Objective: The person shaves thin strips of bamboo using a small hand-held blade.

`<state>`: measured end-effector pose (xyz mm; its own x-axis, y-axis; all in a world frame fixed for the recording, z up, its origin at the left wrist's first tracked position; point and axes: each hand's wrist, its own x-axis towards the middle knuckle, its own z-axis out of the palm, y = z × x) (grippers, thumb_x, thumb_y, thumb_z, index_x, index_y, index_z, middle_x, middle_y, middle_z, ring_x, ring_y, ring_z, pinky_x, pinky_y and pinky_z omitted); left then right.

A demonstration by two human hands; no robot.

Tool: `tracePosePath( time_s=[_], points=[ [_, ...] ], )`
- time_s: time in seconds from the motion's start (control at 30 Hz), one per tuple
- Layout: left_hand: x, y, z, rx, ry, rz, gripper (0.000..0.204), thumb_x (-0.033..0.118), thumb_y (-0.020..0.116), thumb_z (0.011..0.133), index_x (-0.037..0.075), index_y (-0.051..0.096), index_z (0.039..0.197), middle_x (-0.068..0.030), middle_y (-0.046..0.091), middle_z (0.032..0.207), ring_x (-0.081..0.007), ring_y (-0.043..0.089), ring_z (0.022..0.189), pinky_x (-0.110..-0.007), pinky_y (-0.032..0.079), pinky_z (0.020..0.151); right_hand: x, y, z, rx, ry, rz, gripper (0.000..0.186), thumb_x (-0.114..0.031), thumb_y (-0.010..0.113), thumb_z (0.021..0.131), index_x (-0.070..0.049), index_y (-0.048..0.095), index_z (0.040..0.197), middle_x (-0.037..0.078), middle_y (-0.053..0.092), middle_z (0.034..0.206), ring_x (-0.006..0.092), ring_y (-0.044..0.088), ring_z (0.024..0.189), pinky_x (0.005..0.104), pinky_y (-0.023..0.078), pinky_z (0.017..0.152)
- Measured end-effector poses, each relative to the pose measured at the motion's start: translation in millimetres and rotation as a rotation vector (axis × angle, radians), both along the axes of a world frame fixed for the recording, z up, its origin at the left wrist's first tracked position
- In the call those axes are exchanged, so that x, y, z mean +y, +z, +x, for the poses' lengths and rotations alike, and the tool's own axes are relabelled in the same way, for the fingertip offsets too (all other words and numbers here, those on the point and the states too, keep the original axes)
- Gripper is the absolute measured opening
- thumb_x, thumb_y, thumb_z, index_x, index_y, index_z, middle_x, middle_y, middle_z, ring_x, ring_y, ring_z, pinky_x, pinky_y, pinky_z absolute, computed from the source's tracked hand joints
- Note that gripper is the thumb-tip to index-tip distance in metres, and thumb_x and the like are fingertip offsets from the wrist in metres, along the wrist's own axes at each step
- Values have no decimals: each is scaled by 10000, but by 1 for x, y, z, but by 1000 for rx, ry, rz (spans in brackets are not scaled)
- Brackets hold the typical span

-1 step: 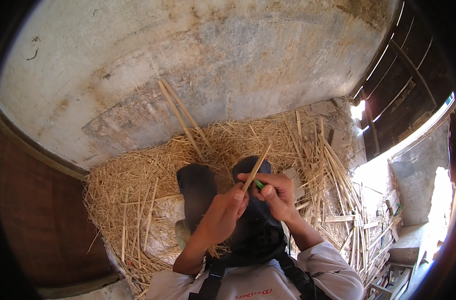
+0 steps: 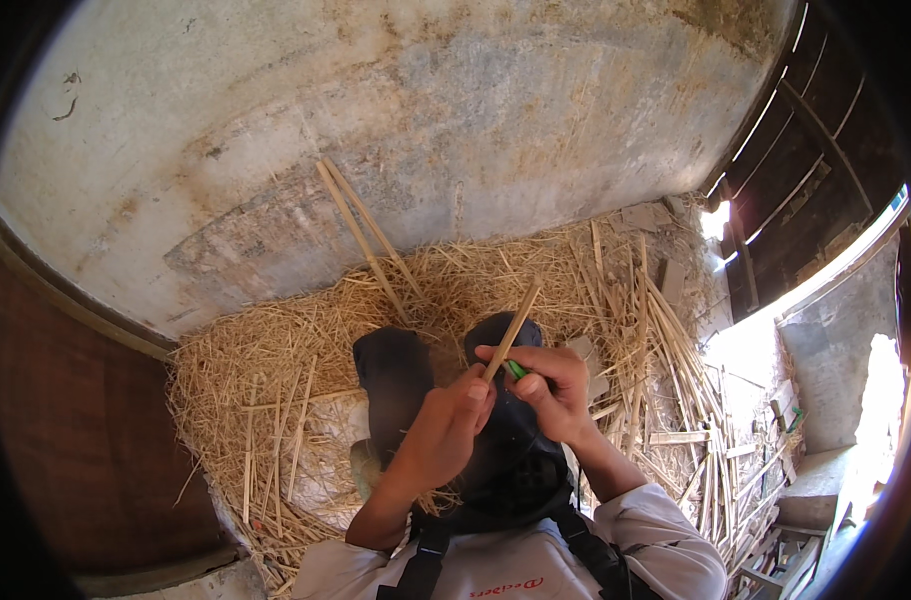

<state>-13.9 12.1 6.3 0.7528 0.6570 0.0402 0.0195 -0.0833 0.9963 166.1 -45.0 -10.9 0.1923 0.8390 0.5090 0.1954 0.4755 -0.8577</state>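
A pale split bamboo strip (image 2: 517,322) slants up and away above my knees. My left hand (image 2: 448,425) is closed round its lower end. From the other side, my right hand (image 2: 559,388) is closed on a small green-handled tool (image 2: 517,369), pressed up against the strip. My right fingers reach across behind the strip. The working end of the tool is hidden, so its exact kind cannot be made out. Both hands meet over my dark-trousered right thigh.
Straw-like shavings (image 2: 276,335) cover the floor around my legs. Two long strips (image 2: 361,235) lean on the stained wall (image 2: 396,110) ahead. A heap of split strips (image 2: 691,400) lies to the right. A brown panel (image 2: 76,420) stands at the left.
The green-handled tool and my right thumb have shifted very slightly against the strip. My left hand and the strip look the same.
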Motion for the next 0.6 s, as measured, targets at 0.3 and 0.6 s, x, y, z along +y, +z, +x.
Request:
tracePosePath(
  time_s=[0.3,0.6],
  points=[
    [-10,12,6,155,237,381,251,223,444,1134,18,523,1012,-193,537,677,-373,588,587,-441,406,546,-14,20,11,-323,-113,-48,374,-177,813,906,-32,757,1247,99,659,795,225,635,636,338,483,577],
    [-11,10,6,177,274,484,191,149,469,1119,13,500,988,-191,532,683,-412,611,588,-444,410,529,-13,29,18,-374,-121,-57,368,-187,830,890,-48,770,1226,99,674,786,233,641,615,344,490,566]
  ],
)
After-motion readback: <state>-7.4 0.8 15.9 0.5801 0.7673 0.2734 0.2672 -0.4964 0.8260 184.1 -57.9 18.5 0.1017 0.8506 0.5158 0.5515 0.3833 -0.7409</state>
